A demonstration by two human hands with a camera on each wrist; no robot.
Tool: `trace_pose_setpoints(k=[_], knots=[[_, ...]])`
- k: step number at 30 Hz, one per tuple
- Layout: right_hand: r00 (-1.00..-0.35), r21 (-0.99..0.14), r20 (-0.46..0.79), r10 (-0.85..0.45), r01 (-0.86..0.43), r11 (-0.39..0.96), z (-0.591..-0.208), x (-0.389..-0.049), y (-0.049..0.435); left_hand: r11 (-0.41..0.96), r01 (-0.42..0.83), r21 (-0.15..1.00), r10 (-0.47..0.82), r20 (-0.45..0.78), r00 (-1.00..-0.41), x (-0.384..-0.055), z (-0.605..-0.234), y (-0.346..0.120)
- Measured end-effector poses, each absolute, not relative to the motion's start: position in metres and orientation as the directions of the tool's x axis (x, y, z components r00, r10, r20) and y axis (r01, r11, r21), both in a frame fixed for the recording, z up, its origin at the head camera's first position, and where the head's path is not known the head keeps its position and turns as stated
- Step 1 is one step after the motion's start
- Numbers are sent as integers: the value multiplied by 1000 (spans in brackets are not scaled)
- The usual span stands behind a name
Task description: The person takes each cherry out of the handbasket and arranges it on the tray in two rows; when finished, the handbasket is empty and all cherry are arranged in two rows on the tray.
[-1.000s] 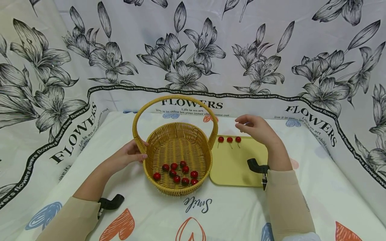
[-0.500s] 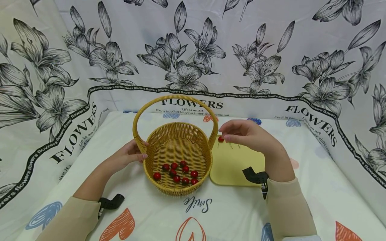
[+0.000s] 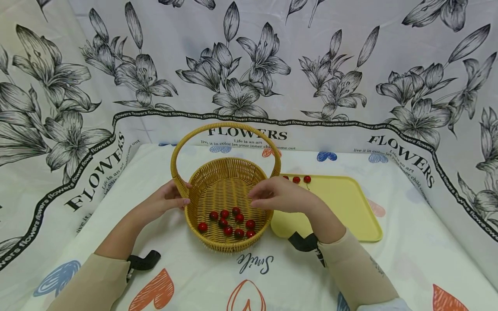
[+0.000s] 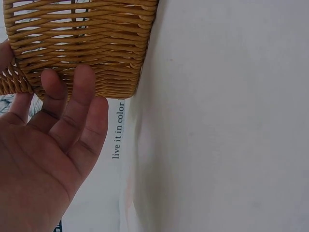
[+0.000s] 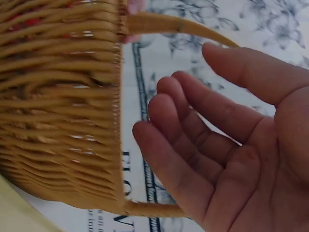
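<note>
While a pale printed cloth (image 3: 194,285) is being used as the ground for everything, a golden wicker basket (image 3: 229,247) is being supported near its middle, the weave looking light and fairly stiff; a firm hold is being offered by the crown of the arched handle (image 3: 225,125) or by the rim. To the right, just beside it, a yellow tray (image 3: 338,207), seemingly thin and rigid, is being partly hidden by the basket. The handle's left foot is being gripped by the left hand (image 3: 165,201), fingers bent against the outer wall. The right hand (image 3: 282,196) is being held over the basket's right rim, its fingers loosely bent and released, nothing being grasped. Smallest of all, about ten dark red cherries (image 3: 223,223) are being held in the near part of the basket, and three more cherries (image 3: 307,179) are being displayed along the tray's far edge, toward the left; as all are looking smooth and light, rolling is being judged likely, and a soft pinch around the sides is being favoured.
</note>
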State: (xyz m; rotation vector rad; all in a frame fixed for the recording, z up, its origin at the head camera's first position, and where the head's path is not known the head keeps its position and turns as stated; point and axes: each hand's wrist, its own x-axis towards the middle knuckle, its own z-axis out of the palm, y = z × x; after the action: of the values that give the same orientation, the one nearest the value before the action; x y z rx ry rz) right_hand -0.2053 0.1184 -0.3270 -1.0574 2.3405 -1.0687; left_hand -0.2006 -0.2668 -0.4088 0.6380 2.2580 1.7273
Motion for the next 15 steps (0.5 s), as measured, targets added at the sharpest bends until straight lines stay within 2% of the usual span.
trace_pose_setpoints(k=[5,15], knots=[[-656,-630,-21,-754,-577,519,-345,-203,99,223,200,954,464,77,-883,-200,-407,-266],[-743,-327,-39,-668,-623,711,-373,-193,65,229,200,953,459,76,-885,-200,-408,-266]])
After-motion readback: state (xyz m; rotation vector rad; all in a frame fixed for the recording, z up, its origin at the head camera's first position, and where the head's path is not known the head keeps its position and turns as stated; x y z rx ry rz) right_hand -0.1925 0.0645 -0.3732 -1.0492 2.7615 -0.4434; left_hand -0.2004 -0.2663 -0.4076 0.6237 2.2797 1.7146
